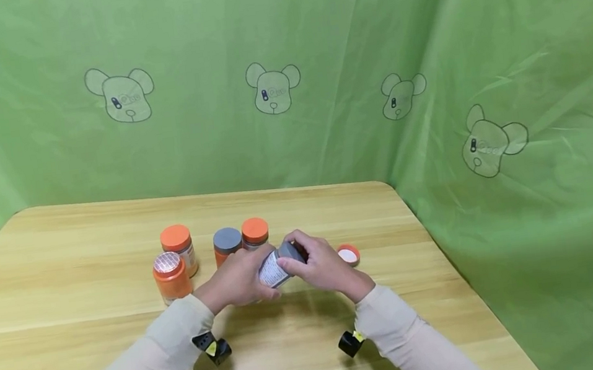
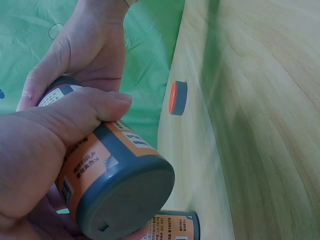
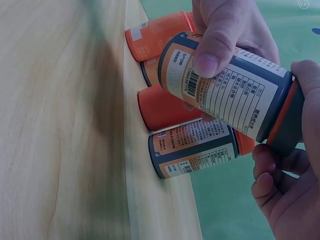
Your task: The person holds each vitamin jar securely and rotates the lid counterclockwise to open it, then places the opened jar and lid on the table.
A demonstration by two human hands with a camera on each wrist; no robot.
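A dark grey jar (image 1: 273, 270) with an orange and white label is held tilted above the table. My left hand (image 1: 240, 278) grips its body, the thumb (image 3: 212, 55) lying along the label. With thumb and fingers my right hand (image 1: 325, 264) holds the grey lid (image 3: 290, 122), whose lower edge shows an orange band against the jar's neck. Whether the lid is loose from the jar, I cannot tell. The jar's flat base (image 2: 132, 202) shows in the left wrist view. Part of the right palm appears behind the jar there.
Beyond my left hand stand a grey-lidded orange jar (image 1: 227, 241) and an orange-lidded jar (image 1: 254, 230). Further left are another orange-lidded jar (image 1: 176, 238) and a lidless orange jar (image 1: 172, 277) with a patterned seal. A loose lid (image 1: 347, 255) lies upturned on the right.
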